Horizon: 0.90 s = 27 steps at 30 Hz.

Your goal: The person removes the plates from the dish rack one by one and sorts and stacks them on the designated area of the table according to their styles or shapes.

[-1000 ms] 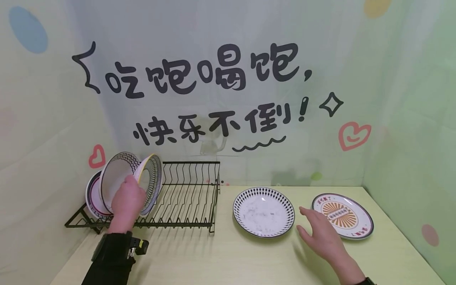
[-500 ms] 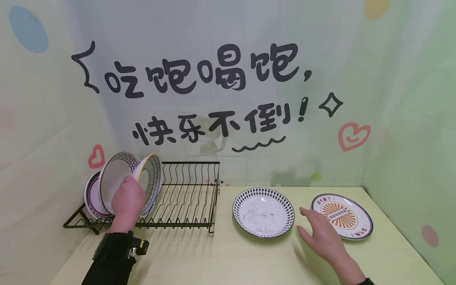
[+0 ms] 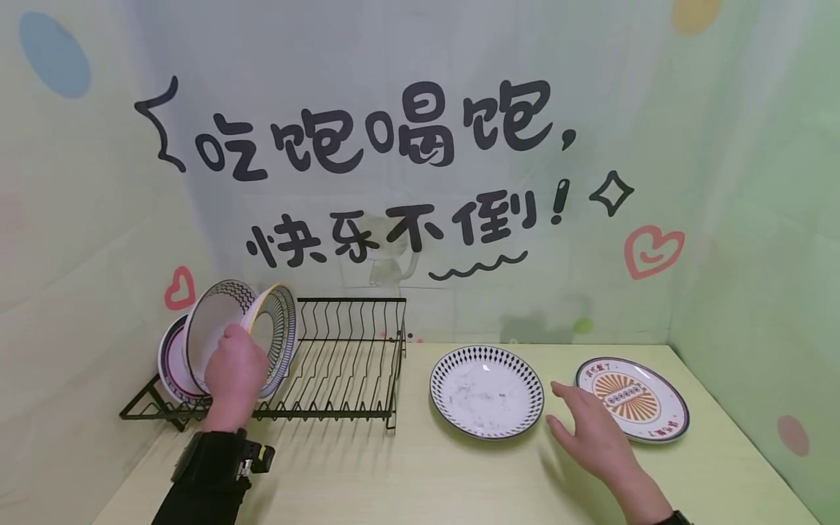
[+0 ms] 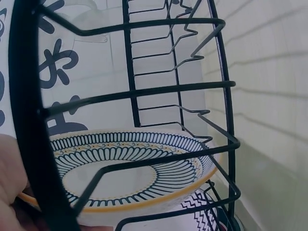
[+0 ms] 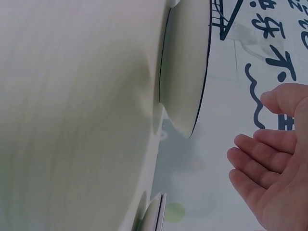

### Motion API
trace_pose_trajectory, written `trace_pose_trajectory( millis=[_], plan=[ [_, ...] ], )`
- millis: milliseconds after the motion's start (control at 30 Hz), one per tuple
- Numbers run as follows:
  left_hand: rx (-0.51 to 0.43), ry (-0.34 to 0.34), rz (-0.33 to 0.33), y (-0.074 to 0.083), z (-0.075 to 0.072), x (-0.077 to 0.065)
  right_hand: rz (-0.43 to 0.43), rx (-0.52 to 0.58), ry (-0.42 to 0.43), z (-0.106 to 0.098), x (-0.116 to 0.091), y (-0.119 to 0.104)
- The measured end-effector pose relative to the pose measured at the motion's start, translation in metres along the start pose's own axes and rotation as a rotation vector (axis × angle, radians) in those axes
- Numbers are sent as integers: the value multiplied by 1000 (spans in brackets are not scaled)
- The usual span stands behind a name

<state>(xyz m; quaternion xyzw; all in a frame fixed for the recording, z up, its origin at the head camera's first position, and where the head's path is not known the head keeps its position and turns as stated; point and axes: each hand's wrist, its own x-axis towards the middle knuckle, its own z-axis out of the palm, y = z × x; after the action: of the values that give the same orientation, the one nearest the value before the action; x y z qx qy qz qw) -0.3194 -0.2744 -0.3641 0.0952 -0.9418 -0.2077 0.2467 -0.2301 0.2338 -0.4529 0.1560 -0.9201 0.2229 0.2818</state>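
My left hand (image 3: 236, 372) grips the edge of a yellow-rimmed plate (image 3: 284, 339) with a dark striped border, which stands on edge in the black dish rack (image 3: 348, 364). In the left wrist view the rack's wires cross in front of this plate (image 4: 120, 178), and part of my hand (image 4: 9, 183) shows at its rim. Left of it in the rack lean a bowl (image 3: 210, 332) with a zigzag pattern inside and a plate (image 3: 173, 357) with a dark red ring. My right hand (image 3: 590, 434) hovers, fingers loosely extended, holding nothing, beside a white plate (image 3: 485, 394) with a black diamond border.
On the table (image 3: 459, 481), an oval plate (image 3: 656, 397) with an orange sunburst lies at the right, partly behind my right hand. A printed cloth backdrop (image 3: 420, 44) rises behind the table and along both sides. The rack's right slots hold no dishes.
Almost nothing differs. The yellow-rimmed plate tilts very slightly to the left in my left hand; my right hand stays in place.
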Motion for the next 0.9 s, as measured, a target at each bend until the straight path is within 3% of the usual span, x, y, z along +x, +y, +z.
trace_pose_trajectory(
  millis=[233, 533, 900],
  plan=[
    [0, 33, 7, 3, -1, -2, -6, -3, -1, -1, -1, 0],
    [-53, 145, 21, 14, -15, -2, -20, -3, 15, -3, 0, 0],
    [-179, 120, -52, 30, -32, -10, -12, 24, 13, -9, 6, -5]
  ],
)
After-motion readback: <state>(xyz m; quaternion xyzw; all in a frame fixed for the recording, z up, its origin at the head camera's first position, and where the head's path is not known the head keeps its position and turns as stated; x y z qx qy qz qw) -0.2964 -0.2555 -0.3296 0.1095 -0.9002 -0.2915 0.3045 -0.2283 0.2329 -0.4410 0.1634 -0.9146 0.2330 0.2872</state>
